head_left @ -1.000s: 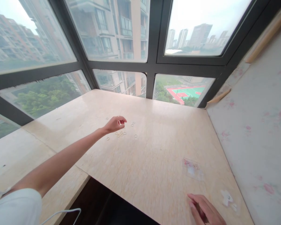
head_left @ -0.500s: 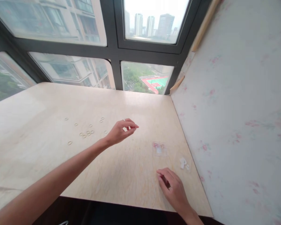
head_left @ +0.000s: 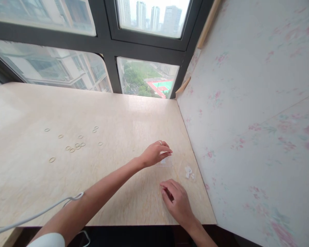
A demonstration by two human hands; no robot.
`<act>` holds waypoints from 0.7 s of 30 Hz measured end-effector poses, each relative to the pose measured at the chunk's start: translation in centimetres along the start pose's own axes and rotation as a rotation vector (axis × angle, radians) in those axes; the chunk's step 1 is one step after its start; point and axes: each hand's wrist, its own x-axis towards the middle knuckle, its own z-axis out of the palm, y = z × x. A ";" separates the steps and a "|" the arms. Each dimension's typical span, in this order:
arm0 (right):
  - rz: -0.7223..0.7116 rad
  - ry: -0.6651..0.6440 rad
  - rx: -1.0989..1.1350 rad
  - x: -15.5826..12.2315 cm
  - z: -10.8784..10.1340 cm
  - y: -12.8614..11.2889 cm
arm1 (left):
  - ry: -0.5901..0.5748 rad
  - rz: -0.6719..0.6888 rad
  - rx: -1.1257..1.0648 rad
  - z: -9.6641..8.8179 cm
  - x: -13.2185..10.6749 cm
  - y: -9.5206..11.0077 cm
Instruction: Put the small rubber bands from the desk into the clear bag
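My left hand [head_left: 156, 152] is over a small clear plastic case [head_left: 165, 164], its thumb and fingers pinched together at the case's far side. A ring sits on one of its fingers. Whatever the fingertips may hold is too small to make out. The hand covers most of the case. Nearer the table's front edge, my right hand [head_left: 177, 200] rests with curled fingers and the thumb close to the index finger. Its inside is hidden. Just beyond the right hand lie small white pieces [head_left: 188, 172] on a transparent bag or sheet.
Several thin gold-coloured rings [head_left: 77, 146] lie scattered on the left of the pale marbled tabletop [head_left: 123, 127]. A white cable [head_left: 41, 213] crosses near my left forearm. The flowered wall [head_left: 247, 130] bounds the right side, and dark-framed windows [head_left: 105, 44] stand behind.
My left hand has moved right, from the bare tabletop to above the clear case. The right hand keeps its curled pose. The view has shifted to the right.
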 end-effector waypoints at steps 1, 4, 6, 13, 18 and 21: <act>0.002 0.002 0.000 0.0 0.0 0.0 | -0.008 -0.007 0.015 0.3 0.1 -0.1; 0.000 0.017 -0.010 0.1 -0.1 -0.1 | -0.047 -0.009 0.082 0.6 0.2 -0.5; -0.004 0.023 -0.019 0.1 -0.1 -0.1 | -0.067 0.002 0.117 0.5 0.2 -0.7; 0.002 0.014 -0.014 0.0 -0.1 -0.2 | -0.062 -0.014 0.165 -0.2 -0.3 -0.9; 0.000 0.016 -0.016 -0.1 -0.1 -0.2 | 0.000 -0.051 0.167 -0.6 -0.6 -0.9; 0.010 0.010 -0.010 -0.2 -0.1 -0.2 | 0.077 -0.112 0.131 -1.3 -1.2 -1.2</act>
